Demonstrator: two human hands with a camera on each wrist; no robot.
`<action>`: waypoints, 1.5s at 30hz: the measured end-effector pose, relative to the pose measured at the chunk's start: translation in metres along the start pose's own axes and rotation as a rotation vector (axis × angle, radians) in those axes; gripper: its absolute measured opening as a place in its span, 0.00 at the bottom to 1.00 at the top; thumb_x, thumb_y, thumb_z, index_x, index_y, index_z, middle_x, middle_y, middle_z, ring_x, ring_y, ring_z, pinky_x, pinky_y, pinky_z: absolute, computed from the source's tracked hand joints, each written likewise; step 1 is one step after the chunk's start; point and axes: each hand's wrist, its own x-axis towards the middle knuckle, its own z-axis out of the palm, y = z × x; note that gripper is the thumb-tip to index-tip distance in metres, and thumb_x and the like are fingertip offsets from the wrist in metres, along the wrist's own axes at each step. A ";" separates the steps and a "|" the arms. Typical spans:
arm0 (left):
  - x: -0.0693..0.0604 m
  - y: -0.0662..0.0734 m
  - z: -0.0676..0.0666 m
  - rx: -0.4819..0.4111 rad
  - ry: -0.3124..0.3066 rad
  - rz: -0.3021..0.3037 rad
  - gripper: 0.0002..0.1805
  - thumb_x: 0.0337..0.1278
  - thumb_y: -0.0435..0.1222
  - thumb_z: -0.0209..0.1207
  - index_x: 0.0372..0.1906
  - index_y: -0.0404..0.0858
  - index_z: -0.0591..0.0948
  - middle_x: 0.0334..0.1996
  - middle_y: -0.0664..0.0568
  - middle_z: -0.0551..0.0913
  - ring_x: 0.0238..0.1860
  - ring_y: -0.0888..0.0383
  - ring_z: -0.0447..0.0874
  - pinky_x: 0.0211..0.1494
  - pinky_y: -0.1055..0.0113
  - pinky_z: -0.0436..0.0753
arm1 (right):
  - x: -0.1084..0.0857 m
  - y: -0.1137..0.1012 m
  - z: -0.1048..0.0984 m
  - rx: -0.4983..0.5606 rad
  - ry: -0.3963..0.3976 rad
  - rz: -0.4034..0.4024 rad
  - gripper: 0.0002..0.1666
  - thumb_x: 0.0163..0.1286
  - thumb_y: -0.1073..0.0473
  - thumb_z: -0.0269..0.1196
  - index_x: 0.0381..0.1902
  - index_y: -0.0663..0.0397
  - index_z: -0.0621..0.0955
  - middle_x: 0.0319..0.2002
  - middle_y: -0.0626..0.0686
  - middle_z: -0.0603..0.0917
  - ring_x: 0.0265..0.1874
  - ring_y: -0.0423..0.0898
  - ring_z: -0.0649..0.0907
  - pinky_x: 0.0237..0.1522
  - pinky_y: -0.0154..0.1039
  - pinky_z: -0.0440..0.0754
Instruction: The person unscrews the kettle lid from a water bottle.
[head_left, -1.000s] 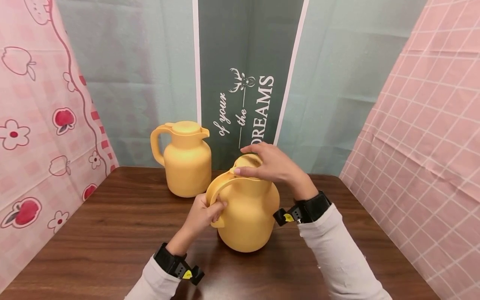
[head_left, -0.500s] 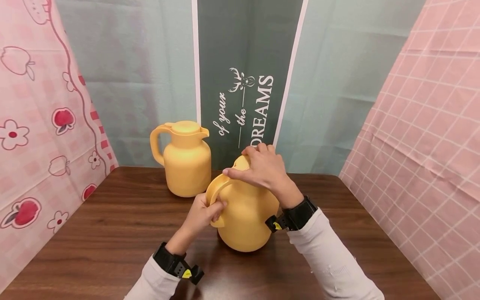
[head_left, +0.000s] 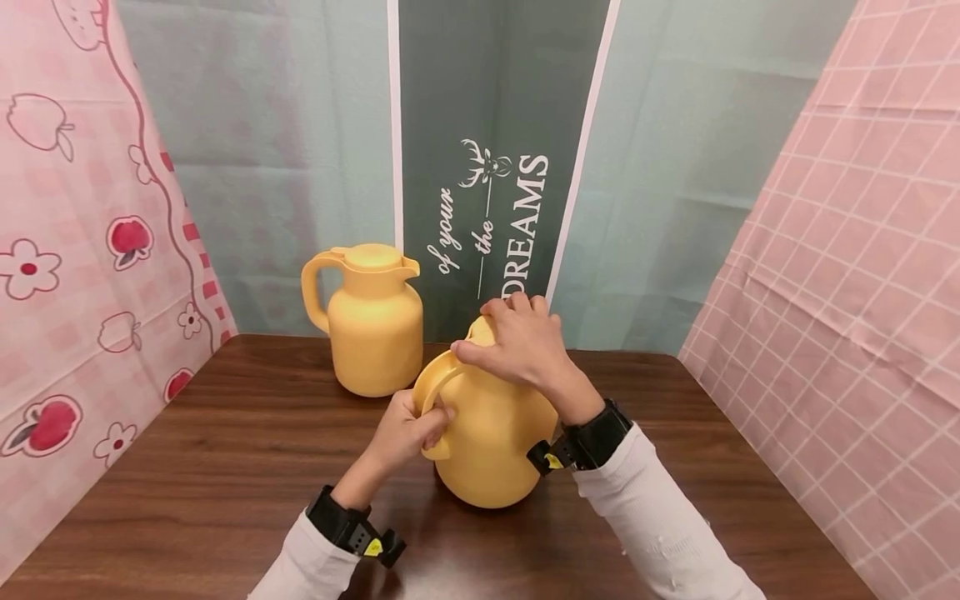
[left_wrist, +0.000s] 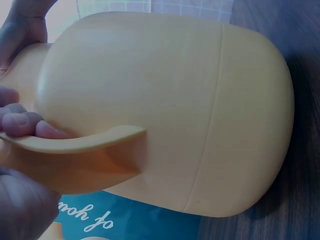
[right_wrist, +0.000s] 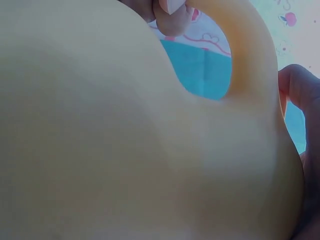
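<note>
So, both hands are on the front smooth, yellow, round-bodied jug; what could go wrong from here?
The left hand holds only the curved yellow handle, so a hard push at the top might tip the front jug. The right hand covers part of the round yellow lid and might slip, as it looks smooth. If swung backward, the front jug might knock the second round-bodied yellow jug behind.

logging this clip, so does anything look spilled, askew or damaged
Only the lettering on the backdrop looks odd: it runs sideways. No spill or damage shows on the table, far jug or near jug, though the right hand covers part of its lid.
</note>
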 end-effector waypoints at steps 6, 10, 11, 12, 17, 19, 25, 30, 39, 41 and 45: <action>0.000 -0.004 0.002 -0.008 0.019 0.027 0.15 0.53 0.18 0.49 0.14 0.29 0.69 0.07 0.47 0.63 0.09 0.57 0.62 0.13 0.69 0.64 | -0.002 0.000 0.003 -0.008 0.030 -0.029 0.40 0.51 0.29 0.54 0.51 0.51 0.78 0.44 0.56 0.74 0.42 0.58 0.68 0.37 0.54 0.66; 0.000 -0.005 0.003 -0.017 0.028 0.041 0.14 0.52 0.18 0.50 0.15 0.28 0.68 0.06 0.46 0.63 0.08 0.57 0.61 0.12 0.69 0.64 | -0.001 0.000 0.003 -0.010 0.043 -0.041 0.39 0.51 0.30 0.54 0.51 0.51 0.78 0.43 0.56 0.75 0.41 0.58 0.68 0.36 0.53 0.66; 0.000 -0.005 0.003 -0.019 0.032 0.044 0.14 0.52 0.18 0.50 0.15 0.29 0.68 0.06 0.46 0.63 0.08 0.57 0.61 0.12 0.70 0.64 | -0.001 0.001 0.003 -0.007 0.043 -0.044 0.39 0.51 0.30 0.53 0.51 0.51 0.78 0.43 0.56 0.75 0.41 0.58 0.68 0.35 0.53 0.66; 0.000 -0.005 0.003 -0.022 0.033 0.048 0.14 0.53 0.19 0.50 0.15 0.29 0.68 0.06 0.46 0.63 0.08 0.57 0.61 0.12 0.69 0.64 | -0.001 0.001 0.003 -0.005 0.042 -0.048 0.39 0.51 0.30 0.53 0.50 0.50 0.78 0.43 0.55 0.75 0.41 0.58 0.68 0.35 0.53 0.66; 0.001 -0.005 0.003 -0.042 0.027 0.073 0.13 0.53 0.20 0.50 0.15 0.29 0.68 0.06 0.44 0.62 0.08 0.56 0.60 0.11 0.69 0.64 | 0.000 0.004 0.001 0.022 0.027 -0.086 0.38 0.50 0.31 0.51 0.50 0.50 0.79 0.42 0.54 0.74 0.40 0.57 0.68 0.35 0.53 0.66; 0.001 -0.005 0.003 -0.050 0.023 0.074 0.13 0.53 0.21 0.50 0.15 0.29 0.68 0.06 0.45 0.62 0.08 0.55 0.60 0.12 0.69 0.63 | 0.000 0.007 0.000 0.041 0.015 -0.111 0.37 0.50 0.32 0.52 0.50 0.49 0.79 0.43 0.54 0.74 0.40 0.56 0.68 0.35 0.52 0.66; 0.000 -0.006 0.001 -0.025 0.049 0.046 0.14 0.55 0.20 0.50 0.16 0.30 0.69 0.07 0.44 0.62 0.08 0.55 0.61 0.12 0.69 0.63 | -0.003 0.015 -0.002 0.107 -0.005 -0.209 0.35 0.52 0.33 0.53 0.52 0.47 0.79 0.47 0.53 0.75 0.41 0.53 0.68 0.37 0.51 0.65; 0.001 -0.006 0.001 -0.022 0.058 0.016 0.13 0.56 0.21 0.51 0.17 0.30 0.70 0.07 0.44 0.62 0.09 0.58 0.61 0.13 0.70 0.63 | -0.004 0.024 0.001 0.142 0.015 -0.277 0.35 0.54 0.34 0.55 0.54 0.46 0.78 0.49 0.51 0.75 0.43 0.52 0.68 0.37 0.49 0.64; 0.001 0.004 0.004 -0.037 0.036 -0.014 0.13 0.56 0.19 0.49 0.18 0.28 0.69 0.08 0.43 0.62 0.10 0.59 0.60 0.15 0.71 0.62 | -0.008 0.042 0.002 0.318 0.037 -0.380 0.32 0.54 0.41 0.64 0.55 0.47 0.78 0.58 0.52 0.73 0.55 0.52 0.67 0.49 0.54 0.60; 0.001 -0.004 0.003 -0.035 0.041 -0.023 0.13 0.57 0.21 0.50 0.18 0.29 0.69 0.08 0.43 0.62 0.10 0.59 0.61 0.15 0.71 0.62 | -0.010 0.044 0.003 0.361 0.061 -0.402 0.30 0.54 0.43 0.65 0.53 0.47 0.79 0.58 0.53 0.73 0.56 0.52 0.67 0.50 0.56 0.57; 0.001 -0.006 0.003 -0.035 0.053 -0.013 0.12 0.58 0.23 0.51 0.19 0.29 0.69 0.08 0.44 0.62 0.10 0.58 0.61 0.14 0.70 0.62 | -0.015 0.050 0.003 0.447 0.107 -0.476 0.25 0.55 0.47 0.67 0.49 0.50 0.80 0.57 0.54 0.74 0.56 0.51 0.69 0.52 0.57 0.57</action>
